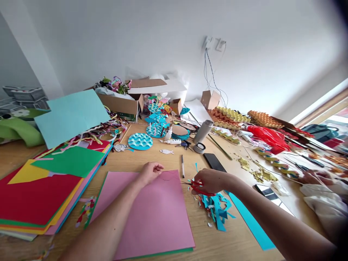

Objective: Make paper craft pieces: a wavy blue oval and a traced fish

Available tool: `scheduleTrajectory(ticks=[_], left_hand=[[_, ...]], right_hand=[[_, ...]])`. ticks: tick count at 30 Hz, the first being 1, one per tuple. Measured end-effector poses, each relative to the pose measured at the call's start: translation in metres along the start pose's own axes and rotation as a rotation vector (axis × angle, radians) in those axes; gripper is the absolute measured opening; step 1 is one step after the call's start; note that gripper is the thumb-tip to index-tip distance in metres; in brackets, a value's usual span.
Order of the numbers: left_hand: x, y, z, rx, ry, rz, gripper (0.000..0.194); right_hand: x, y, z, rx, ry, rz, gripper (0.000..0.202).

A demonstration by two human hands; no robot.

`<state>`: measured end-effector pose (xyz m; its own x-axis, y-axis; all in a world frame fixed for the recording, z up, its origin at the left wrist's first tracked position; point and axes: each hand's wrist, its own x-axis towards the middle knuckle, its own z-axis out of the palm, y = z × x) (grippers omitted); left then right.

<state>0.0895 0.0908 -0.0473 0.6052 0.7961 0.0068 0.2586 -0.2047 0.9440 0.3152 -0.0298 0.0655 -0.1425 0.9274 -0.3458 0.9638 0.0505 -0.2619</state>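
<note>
From the head view, the left hand (149, 173) rests on the far edge of a pink paper sheet (152, 214) that lies flat near the front edge of the tabletop (130, 159), its fingers curled loosely together with nothing clearly pinched between them. The right hand (208, 181) sits just beside the sheet's far right corner, its grip clamped on a pair of red-handled scissors (194, 186) whose blades point left toward the sheet; whether the blades are apart or together I cannot tell. A faint pencilled outline seems to sit on the pink paper by the left fingers, though it is too faint to be sure. Teal paper scraps (216, 210) lie under and in front of the right hand, with a teal strip (250, 221) running toward the front right corner. A pen (182, 166) and a dark phone (214, 162) lie just beyond. A stack of coloured sheets (40, 192) fills the left edge. Another person's hands (315, 177) work at the right edge. By my judgement, cutting into the pink sheet is being set up; that calls for lifting its edge and feeding it between the blades.
</note>
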Motion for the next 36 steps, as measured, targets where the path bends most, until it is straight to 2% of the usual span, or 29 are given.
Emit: scheduleTrajectory(ticks=[8,15,20,22,30,36], left_hand=[[0.0,0.0,0.0,-0.015,0.007,0.009,0.025],[-0.001,0.0,-0.001,-0.038,0.01,0.013,0.025],[0.0,-0.001,0.0,-0.045,0.016,0.008,0.027],[0.0,-0.001,0.0,-0.046,0.017,0.006,0.027],[0.0,-0.001,0.0,-0.053,0.019,-0.002,0.026],[0.0,0.002,0.0,-0.055,0.018,-0.017,0.026]], right_hand=[[0.016,-0.008,-0.003,0.034,-0.039,-0.033,0.043],[0.024,-0.002,-0.005,0.057,-0.05,-0.015,0.047],[0.029,-0.004,-0.01,-0.142,-0.247,-0.074,0.051],[0.029,-0.005,-0.011,-0.191,-0.288,-0.065,0.054],[0.03,-0.002,-0.01,-0.188,-0.305,-0.005,0.058],[0.03,-0.002,-0.01,-0.187,-0.283,-0.026,0.059]])
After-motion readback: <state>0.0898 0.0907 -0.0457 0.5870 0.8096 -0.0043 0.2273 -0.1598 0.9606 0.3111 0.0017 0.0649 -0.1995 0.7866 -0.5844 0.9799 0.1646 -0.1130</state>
